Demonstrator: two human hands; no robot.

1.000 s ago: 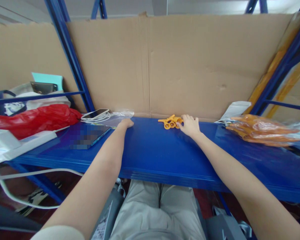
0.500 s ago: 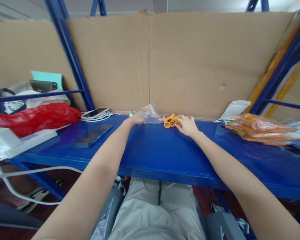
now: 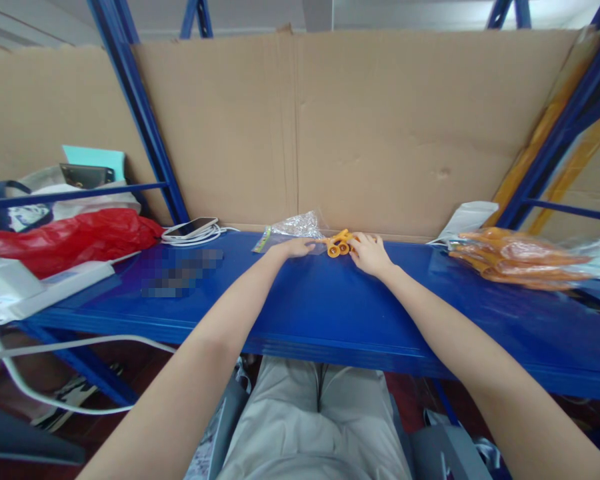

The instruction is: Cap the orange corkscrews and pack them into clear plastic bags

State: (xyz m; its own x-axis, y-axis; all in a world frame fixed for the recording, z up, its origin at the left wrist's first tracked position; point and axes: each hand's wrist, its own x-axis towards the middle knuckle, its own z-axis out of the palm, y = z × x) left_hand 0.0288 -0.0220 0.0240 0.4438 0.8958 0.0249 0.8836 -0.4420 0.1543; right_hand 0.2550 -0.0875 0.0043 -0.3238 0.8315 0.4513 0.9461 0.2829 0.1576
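Note:
An orange plastic object (image 3: pixel 338 248) with round, wheel-like parts sits at the back of the blue shelf. My right hand (image 3: pixel 371 254) curls its fingers around the object's right side. From the left, my left hand (image 3: pixel 299 248) reaches toward it with fingers stretched out; its fingertips are close to the object's left end, and I cannot tell whether they touch. Just behind my left hand lies a crumpled clear plastic bag (image 3: pixel 300 225) with a yellow-green label strip (image 3: pixel 263 240).
A blue metal shelf (image 3: pixel 325 307) spans the front, with a cardboard panel (image 3: pixel 380 133) behind. On the left are a blurred-out flat device (image 3: pixel 183 273), a phone with a white cable (image 3: pixel 196 228), a power strip (image 3: pixel 60 290) and a red bag (image 3: pixel 80 237). Bagged orange items (image 3: pixel 515 259) lie right.
My left hand has let go of the clear bag and moved right toward the orange object. The bag now lies more spread out. My right hand stays on the orange object.

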